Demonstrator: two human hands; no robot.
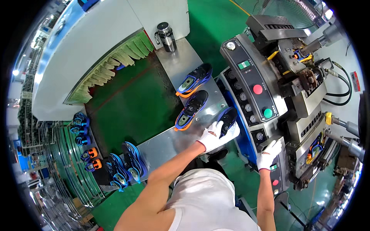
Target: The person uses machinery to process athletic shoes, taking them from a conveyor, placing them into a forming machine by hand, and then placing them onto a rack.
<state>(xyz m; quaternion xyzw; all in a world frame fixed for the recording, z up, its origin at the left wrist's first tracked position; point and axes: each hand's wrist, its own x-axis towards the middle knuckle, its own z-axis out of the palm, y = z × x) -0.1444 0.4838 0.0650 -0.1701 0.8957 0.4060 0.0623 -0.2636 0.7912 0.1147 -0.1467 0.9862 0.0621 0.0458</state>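
My left hand, in a white glove with a torn patch, is closed on a dark shoe with a blue edge, at the right end of a metal bench. Part of the shoe is hidden behind the glove. On a lower control panel of a machine rests my right hand, gloved in white, its fingers stretched out with nothing seen in them. What lies under those fingers is hidden. Two dark shoes with orange and blue soles, an upper one and a lower one, lie on the bench beside my left hand.
The machine's upper panel carries a red button and a green button. Shoes are clamped in its stations at right. A steel flask stands at the bench's far end. Blue-edged shoes stand beside the green belt.
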